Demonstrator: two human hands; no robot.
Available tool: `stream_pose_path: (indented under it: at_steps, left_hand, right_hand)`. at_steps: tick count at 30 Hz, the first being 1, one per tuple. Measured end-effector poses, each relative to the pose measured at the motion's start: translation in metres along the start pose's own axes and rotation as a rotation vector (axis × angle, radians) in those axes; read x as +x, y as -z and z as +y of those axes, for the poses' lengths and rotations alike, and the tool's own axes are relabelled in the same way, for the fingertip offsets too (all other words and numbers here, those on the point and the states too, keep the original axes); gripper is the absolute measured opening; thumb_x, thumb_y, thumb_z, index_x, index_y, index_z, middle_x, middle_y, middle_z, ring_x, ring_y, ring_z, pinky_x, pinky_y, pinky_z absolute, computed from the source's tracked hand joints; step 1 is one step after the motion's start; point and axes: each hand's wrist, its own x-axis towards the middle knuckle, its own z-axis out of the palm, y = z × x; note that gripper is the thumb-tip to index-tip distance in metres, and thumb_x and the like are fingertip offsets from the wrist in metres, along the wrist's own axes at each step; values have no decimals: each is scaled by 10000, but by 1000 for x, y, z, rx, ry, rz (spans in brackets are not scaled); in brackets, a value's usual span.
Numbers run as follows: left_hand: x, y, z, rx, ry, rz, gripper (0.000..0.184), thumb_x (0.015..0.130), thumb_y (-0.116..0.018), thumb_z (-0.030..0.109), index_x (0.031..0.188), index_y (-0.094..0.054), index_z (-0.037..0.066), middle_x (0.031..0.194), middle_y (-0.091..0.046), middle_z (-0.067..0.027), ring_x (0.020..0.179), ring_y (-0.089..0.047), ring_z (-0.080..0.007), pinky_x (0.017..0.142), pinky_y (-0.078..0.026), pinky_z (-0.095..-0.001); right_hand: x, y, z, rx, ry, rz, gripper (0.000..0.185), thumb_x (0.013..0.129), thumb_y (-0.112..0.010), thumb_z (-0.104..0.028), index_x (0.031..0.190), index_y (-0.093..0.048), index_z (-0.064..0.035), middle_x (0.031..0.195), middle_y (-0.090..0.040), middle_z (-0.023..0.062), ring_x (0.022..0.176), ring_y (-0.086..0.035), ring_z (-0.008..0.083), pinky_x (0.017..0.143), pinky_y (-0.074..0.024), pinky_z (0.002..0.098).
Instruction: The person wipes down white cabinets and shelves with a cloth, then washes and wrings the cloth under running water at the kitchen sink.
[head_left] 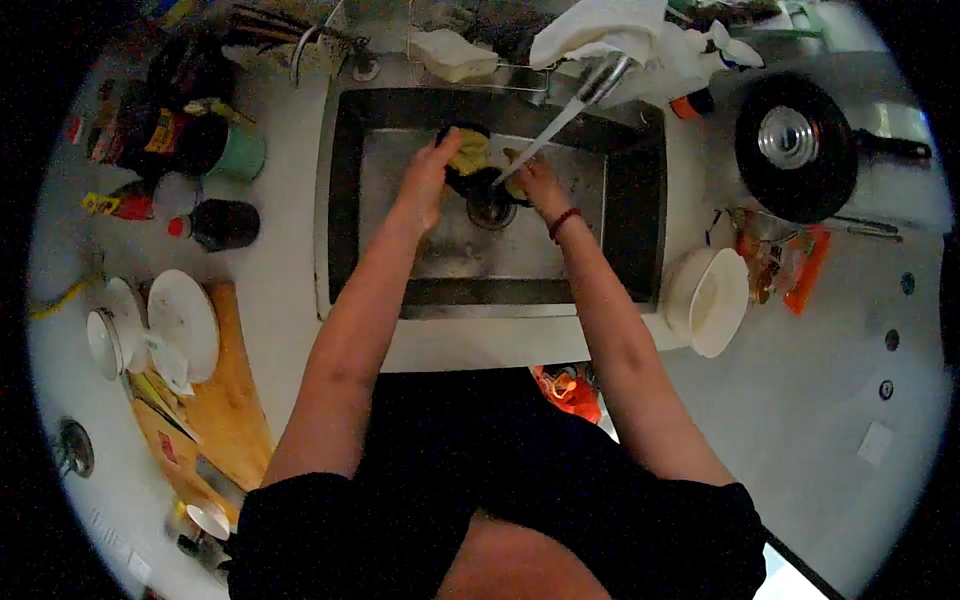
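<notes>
Over the sink (345,200), my left hand (432,178) is closed around the side of a dark-edged thing with a yellow inner face (470,152). Its exact kind is too blurred to tell. My right hand (540,188), with a dark red bracelet at the wrist, has its fingers bent around a pale yellowish piece with a dark edge, partly hidden by the fingers. Water from the faucet (604,78) runs down between both hands. Below them lies the round drain (491,208).
Right of the sink stand a white bowl (718,302) and a black pan (800,185) with a glass lid on it. At left are a dark bottle with a red cap (222,225), white plates (184,325) and a wooden cutting board (225,400). A wire rack edges the sink's back.
</notes>
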Motion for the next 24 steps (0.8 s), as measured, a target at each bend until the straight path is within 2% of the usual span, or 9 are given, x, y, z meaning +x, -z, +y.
stream_pose_path:
  at_steps: [2,4,6,10,13,14,18,21,24]
  left_hand:
    - [-12,-20,22,154,-54,14,464,869,-615,435,1142,-569,63,1108,-587,-59,1051,-518,-173,882,-408,-332]
    - [-39,-53,39,234,-105,101,431,877,-612,420,1105,-593,54,1084,-591,-58,1019,-526,-169,850,-423,-315]
    - [-35,-50,38,275,-179,-69,328,860,-618,301,1079,-619,58,1059,-598,-71,990,-544,-188,851,-432,-311]
    - [-16,-27,40,712,-465,7,316,752,-604,86,1063,-654,73,1031,-612,-108,992,-574,-234,907,-424,-317]
    - [-25,-12,57,806,-540,33,475,667,-575,20,1128,-644,110,1092,-604,-159,1070,-563,-266,944,-415,-329]
    - [-25,-5,62,941,-652,104,440,713,-619,71,1153,-624,75,1109,-608,-195,1080,-573,-295,944,-427,-346]
    - [-2,31,61,1283,-480,-97,437,776,-693,190,1136,-579,-29,981,-651,-178,928,-625,-300,875,-469,-356]
    - [-44,-29,81,746,-297,-100,437,774,-717,218,1118,-584,-17,960,-651,-142,892,-610,-254,845,-470,-346]
    - [-30,-30,67,813,-354,-239,433,769,-741,252,1075,-587,-13,920,-641,-111,864,-587,-204,810,-468,-337]
  right_hand:
    - [-4,29,-48,299,-165,27,421,875,-565,-147,1268,-505,-7,1126,-597,127,958,-597,222,876,-462,314]
    - [3,48,-90,661,-324,-5,445,839,-606,-186,1246,-515,-28,1144,-602,135,1008,-585,256,888,-457,343]
    - [8,60,-116,806,-312,-4,492,827,-620,-340,1227,-523,-71,1197,-603,149,1121,-559,339,950,-435,410]
    - [23,46,-82,689,-500,148,392,828,-594,-173,1193,-535,-42,1058,-653,100,957,-628,257,833,-499,386]
    - [18,82,-90,1223,-613,158,342,827,-591,-145,1146,-563,-26,1017,-655,73,939,-622,194,804,-511,367]
    - [14,100,-108,1406,-580,245,319,853,-606,-223,1099,-592,-19,990,-659,61,918,-627,174,755,-518,338]
    - [7,126,-116,1387,-632,27,354,887,-604,-323,1072,-621,-22,988,-663,50,884,-630,162,735,-510,312]
    - [11,122,-112,1577,-554,-25,401,893,-596,-385,1067,-634,-25,995,-668,41,858,-631,153,741,-501,323]
    - [15,128,-117,888,-480,-80,483,905,-531,-437,1094,-616,-1,966,-674,110,866,-633,222,782,-485,360]
